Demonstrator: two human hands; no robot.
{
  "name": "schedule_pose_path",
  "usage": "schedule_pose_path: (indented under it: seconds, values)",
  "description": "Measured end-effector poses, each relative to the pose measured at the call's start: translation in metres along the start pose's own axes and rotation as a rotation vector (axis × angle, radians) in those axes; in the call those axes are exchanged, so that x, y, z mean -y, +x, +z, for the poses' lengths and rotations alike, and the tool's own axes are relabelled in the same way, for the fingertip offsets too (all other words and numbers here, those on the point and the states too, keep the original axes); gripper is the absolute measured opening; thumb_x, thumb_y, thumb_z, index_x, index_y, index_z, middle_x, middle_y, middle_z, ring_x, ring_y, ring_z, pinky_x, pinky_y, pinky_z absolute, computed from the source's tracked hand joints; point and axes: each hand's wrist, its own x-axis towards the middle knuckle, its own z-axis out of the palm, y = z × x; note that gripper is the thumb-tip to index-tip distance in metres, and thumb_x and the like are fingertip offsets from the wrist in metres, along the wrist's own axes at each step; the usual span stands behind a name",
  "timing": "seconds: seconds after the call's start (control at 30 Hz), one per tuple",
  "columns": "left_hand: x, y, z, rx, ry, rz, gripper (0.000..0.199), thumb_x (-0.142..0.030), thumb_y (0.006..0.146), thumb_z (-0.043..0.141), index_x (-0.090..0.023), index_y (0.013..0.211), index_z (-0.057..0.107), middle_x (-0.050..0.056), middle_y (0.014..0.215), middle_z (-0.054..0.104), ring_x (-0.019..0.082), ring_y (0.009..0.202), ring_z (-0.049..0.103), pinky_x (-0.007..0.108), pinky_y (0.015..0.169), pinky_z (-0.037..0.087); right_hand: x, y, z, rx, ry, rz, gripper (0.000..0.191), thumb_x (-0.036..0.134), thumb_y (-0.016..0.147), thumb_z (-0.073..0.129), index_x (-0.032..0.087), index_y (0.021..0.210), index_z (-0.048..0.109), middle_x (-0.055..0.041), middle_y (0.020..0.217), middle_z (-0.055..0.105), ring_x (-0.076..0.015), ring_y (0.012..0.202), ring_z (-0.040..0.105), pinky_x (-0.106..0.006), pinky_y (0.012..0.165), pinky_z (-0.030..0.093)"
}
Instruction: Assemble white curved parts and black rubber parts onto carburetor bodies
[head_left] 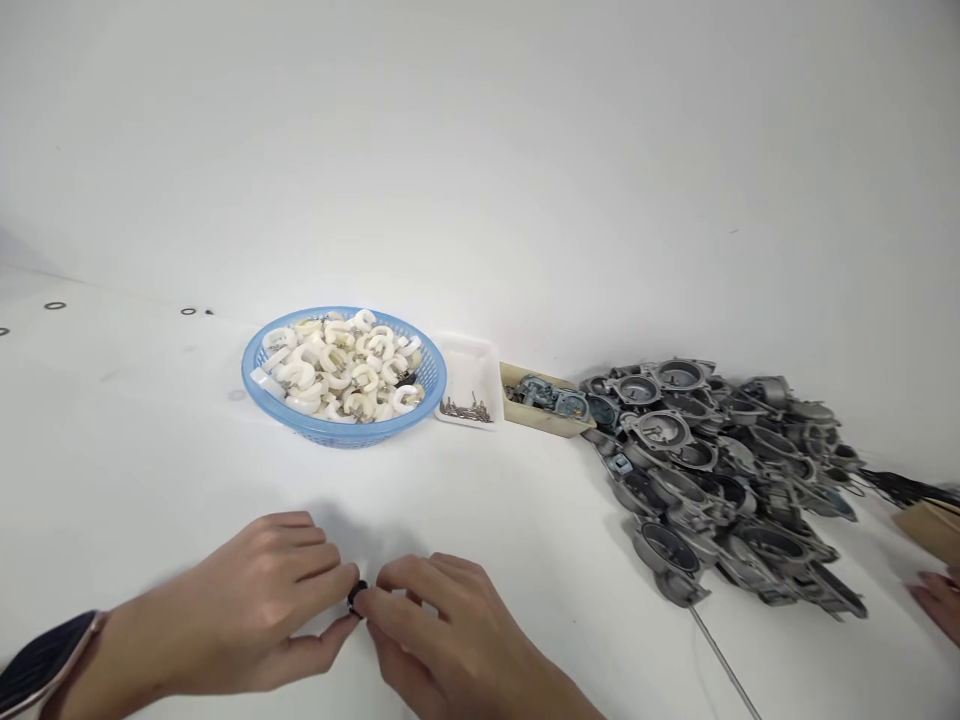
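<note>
Hard to make out: a small black ring-like part (pixel 357 595), mostly covered by fingertips, shape unclear. Pinched between left hand (pixel 247 610) and right hand (pixel 450 640), fingers of both closed on it, low on the white tabletop (pixel 525 500). Cut off at the lower left edge: a dark watch with a pale strap (pixel 45 660) on the left wrist. Cut off at the right edge: another person's fingertips (pixel 937 600), just beside a brown cardboard piece (pixel 934 525).

Well beyond the hands: a round blue plastic basket (pixel 343 425) of white curved plastic pieces (pixel 337 365), a white tray (pixel 469 385) with small metal pins (pixel 465 408), a tan box (pixel 544 400) holding grey parts, and a heap of grey cast-metal housings (pixel 720 470) to the right.
</note>
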Motion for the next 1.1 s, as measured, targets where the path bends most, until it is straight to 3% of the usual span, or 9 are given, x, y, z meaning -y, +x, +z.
schedule_pose_path:
  seconds: [0.53, 0.77, 1.1]
  values:
    - [0.0010, -0.0075, 0.0058, 0.138, 0.102, 0.097, 0.030, -0.005, 0.100, 0.046, -0.019, 0.074, 0.053, -0.001, 0.065, 0.056, 0.018, 0.057, 0.053, 0.036, 0.056, 0.037, -0.0011, -0.0060, 0.0059, 0.142, 0.064, 0.140, 0.021, 0.017, 0.098, 0.053, 0.025, 0.116, 0.061, 0.0051, 0.081, 0.070, -0.0121, 0.066, 0.065, -0.025, 0.065, 0.046]
    - [0.0034, -0.0068, 0.0062, 0.131, 0.080, 0.062, 0.025, -0.007, 0.100, 0.047, -0.019, 0.080, 0.053, -0.002, 0.067, 0.056, 0.018, 0.057, 0.052, 0.035, 0.057, 0.034, -0.0038, -0.0049, 0.0023, 0.076, -0.003, 0.028, 0.025, 0.009, 0.099, 0.047, 0.021, 0.117, 0.061, 0.0030, 0.079, 0.068, -0.0126, 0.063, 0.061, -0.025, 0.062, 0.044]
    - [0.0020, -0.0033, 0.0026, 0.089, 0.033, 0.013, 0.021, -0.009, 0.102, 0.045, -0.020, 0.088, 0.056, -0.001, 0.069, 0.060, 0.017, 0.057, 0.058, 0.031, 0.057, 0.041, -0.0014, -0.0014, -0.0001, 0.009, -0.029, 0.002, 0.020, 0.010, 0.101, 0.049, 0.020, 0.114, 0.060, 0.0041, 0.079, 0.066, -0.0109, 0.064, 0.061, -0.024, 0.062, 0.045]
